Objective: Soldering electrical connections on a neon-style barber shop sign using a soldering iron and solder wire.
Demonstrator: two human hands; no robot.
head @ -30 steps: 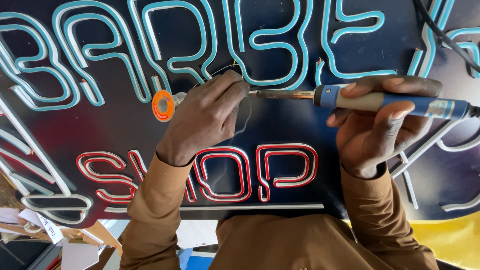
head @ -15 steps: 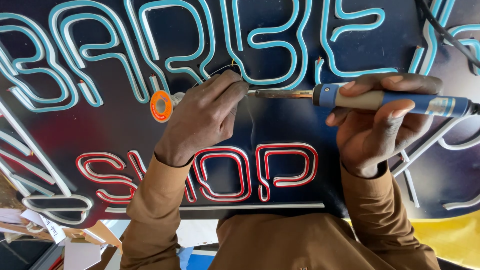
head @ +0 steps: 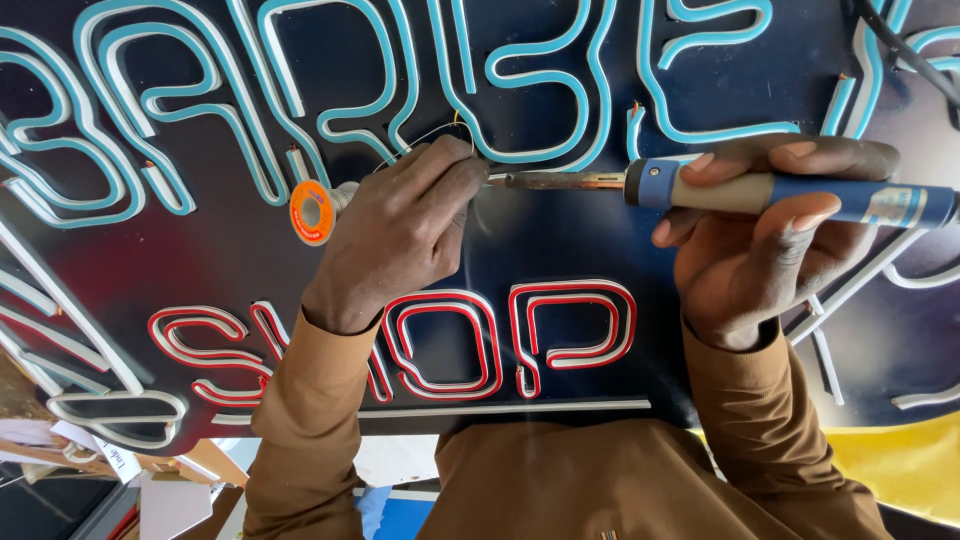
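A dark sign panel carries blue-white tube lettering above and red tube lettering below. My left hand rests on the panel, closed around a small orange solder spool, with a thin solder wire feeding up toward a tube end. My right hand grips a blue-handled soldering iron held level. Its metal tip points left and meets my left fingertips beside the wire.
White tube strips run diagonally at the left edge and more at the right. A black cable crosses the top right corner. Below the panel lie cardboard and paper scraps; yellow material shows at lower right.
Both hands hold nearly the same pose. The iron's handle has dropped very slightly, with its tip staying at the left fingertips.
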